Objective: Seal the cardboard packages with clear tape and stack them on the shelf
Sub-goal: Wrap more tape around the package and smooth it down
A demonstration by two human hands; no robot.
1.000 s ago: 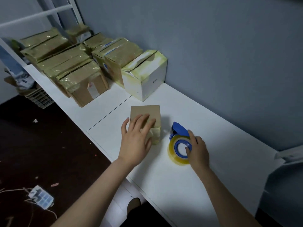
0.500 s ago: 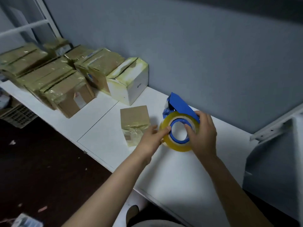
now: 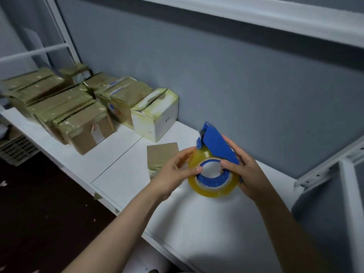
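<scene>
A blue tape dispenser (image 3: 217, 146) carrying a yellowish roll of clear tape (image 3: 211, 189) is lifted above the white shelf board (image 3: 197, 219). My right hand (image 3: 245, 170) grips it from the right, thumb hooked into the roll's core. My left hand (image 3: 173, 171) pinches the roll's left edge with thumb and fingers. A small brown cardboard package (image 3: 162, 156) lies flat on the board just behind my left hand, partly hidden by it.
Several taped cardboard boxes (image 3: 86, 127) and a white box (image 3: 157, 115) line the shelf at the left against the blue-grey wall. A white shelf rail (image 3: 275, 14) runs overhead. A white metal bracket (image 3: 332, 164) stands at the right. A plastic basket (image 3: 15, 148) sits below left.
My left hand left the small package and came to the tape roll. My right hand lifted the dispenser off the board and now holds it higher.
</scene>
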